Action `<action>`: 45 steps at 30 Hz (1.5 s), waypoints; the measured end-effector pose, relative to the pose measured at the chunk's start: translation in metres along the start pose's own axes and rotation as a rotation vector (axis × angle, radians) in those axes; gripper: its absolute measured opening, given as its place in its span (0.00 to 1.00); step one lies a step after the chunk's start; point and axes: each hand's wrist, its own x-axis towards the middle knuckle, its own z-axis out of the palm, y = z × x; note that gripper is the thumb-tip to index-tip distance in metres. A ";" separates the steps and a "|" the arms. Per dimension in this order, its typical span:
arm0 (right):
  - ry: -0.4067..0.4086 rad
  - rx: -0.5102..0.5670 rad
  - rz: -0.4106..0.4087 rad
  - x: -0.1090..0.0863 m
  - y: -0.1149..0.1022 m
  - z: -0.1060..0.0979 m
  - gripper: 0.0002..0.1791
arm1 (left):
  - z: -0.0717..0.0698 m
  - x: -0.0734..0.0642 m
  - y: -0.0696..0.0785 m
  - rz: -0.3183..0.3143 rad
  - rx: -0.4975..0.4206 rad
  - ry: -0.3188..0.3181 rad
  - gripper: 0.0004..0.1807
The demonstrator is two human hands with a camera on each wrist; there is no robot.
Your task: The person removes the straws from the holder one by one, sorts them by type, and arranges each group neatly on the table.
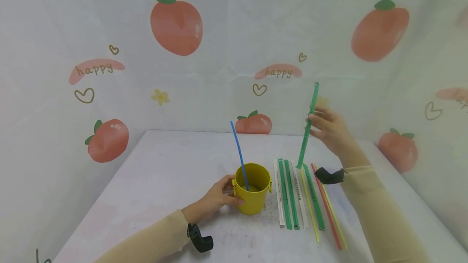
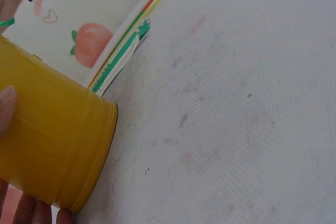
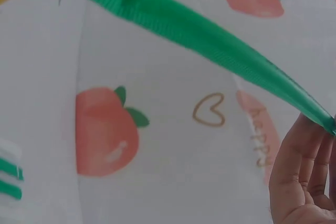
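My left hand [image 1: 223,194] grips the yellow bucket [image 1: 252,202] from its left side, thumb on the front and fingers round the back. Inside the bucket a blue straw [image 1: 238,149] leans against the rim. Up to the right, my right hand [image 1: 329,127] pinches a green paper-wrapped straw [image 1: 305,145] near its middle, raised above the table and tilted. In the right wrist view the green wrapper [image 3: 210,45] stretches from the fingers to the upper left. The left wrist view shows the bucket's side [image 2: 58,124] with its base at the table.
Right of the bucket lies a row of straws: white-wrapped [image 1: 278,194], green-wrapped [image 1: 283,194], bare yellow [image 1: 310,206] and bare red [image 1: 329,210]. All stand on a white table [image 1: 164,161]. A white curtain printed with fruit [image 1: 219,52] hangs behind it.
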 end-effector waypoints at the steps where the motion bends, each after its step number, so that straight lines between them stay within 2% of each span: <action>1: 0.000 -0.001 -0.002 -0.002 0.001 -0.004 0.16 | 0.000 0.000 0.000 0.000 -0.001 0.000 0.37; 5: 0.010 -0.014 -0.006 -0.010 0.005 -0.018 0.16 | -0.001 0.001 -0.002 0.001 -0.004 0.001 0.38; 14: 0.066 -0.159 0.037 -0.032 0.014 -0.044 0.15 | 0.000 0.002 -0.003 0.004 -0.006 0.000 0.37; 17: 0.077 -0.217 0.062 -0.039 0.018 -0.053 0.15 | 0.000 0.002 -0.002 0.001 -0.006 0.003 0.38; 22: 0.115 -0.374 0.129 -0.052 0.027 -0.069 0.14 | 0.000 0.001 -0.001 -0.001 -0.009 0.008 0.38; 28: 0.155 -0.574 0.257 -0.066 0.037 -0.086 0.26 | 0.000 0.000 -0.001 -0.004 -0.006 0.011 0.37; 30: 0.154 -0.609 0.284 -0.071 0.039 -0.090 0.30 | 0.000 0.000 -0.001 -0.003 -0.005 0.011 0.38; 36: 0.134 -0.632 0.300 -0.083 0.042 -0.101 0.27 | 0.000 0.001 -0.003 0.006 -0.005 0.003 0.38; 45: 0.130 -0.725 0.404 -0.097 0.049 -0.115 0.35 | 0.000 0.001 -0.004 0.015 0.001 -0.003 0.38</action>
